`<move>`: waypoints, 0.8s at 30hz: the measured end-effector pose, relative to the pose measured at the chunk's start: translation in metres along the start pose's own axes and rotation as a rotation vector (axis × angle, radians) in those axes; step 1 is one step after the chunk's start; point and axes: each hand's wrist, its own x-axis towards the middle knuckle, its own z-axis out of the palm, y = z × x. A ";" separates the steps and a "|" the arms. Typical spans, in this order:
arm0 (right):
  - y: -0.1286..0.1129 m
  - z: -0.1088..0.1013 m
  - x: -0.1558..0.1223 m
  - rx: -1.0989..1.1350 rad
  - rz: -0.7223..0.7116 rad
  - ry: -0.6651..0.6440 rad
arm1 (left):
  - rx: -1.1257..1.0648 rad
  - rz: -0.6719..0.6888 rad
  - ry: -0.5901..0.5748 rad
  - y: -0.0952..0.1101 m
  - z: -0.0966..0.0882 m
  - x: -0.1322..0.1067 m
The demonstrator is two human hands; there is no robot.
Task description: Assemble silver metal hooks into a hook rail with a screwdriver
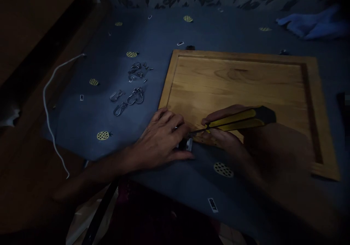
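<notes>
In my right hand (pixel 225 133) is a screwdriver (pixel 237 120) with a yellow and black handle. Its shaft points left, and its tip meets the area by my left fingers. My left hand (pixel 164 135) is curled over the near left corner of a wooden board (pixel 237 81), fingers and thumb around a small metal piece (pixel 189 144). Most of that piece is hidden by the fingers, so its exact kind is unclear. The board has a raised frame and lies flat on the table.
On the blue patterned tablecloth (pixel 82 132), left of the board, lie several looped metal fittings (pixel 135 96) and small screws (pixel 146 66). A white cable (pixel 46 110) hangs over the left side. A blue cloth (pixel 314 23) lies at the back right, near the patterned wall.
</notes>
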 end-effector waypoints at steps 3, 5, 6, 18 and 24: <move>0.005 -0.003 0.004 0.113 -0.090 -0.155 | -0.011 -0.007 -0.014 -0.001 0.001 0.000; 0.009 -0.004 0.004 0.144 -0.092 -0.181 | -0.011 0.002 -0.009 -0.001 0.001 0.000; 0.010 -0.005 0.005 0.150 -0.100 -0.171 | -0.006 0.008 -0.005 -0.001 0.001 0.000; -0.006 -0.014 0.002 0.261 -0.027 -0.049 | -0.024 -0.031 -0.004 0.002 -0.001 -0.003; -0.020 -0.023 -0.011 0.506 0.112 0.145 | -0.028 -0.025 0.082 -0.009 0.014 -0.009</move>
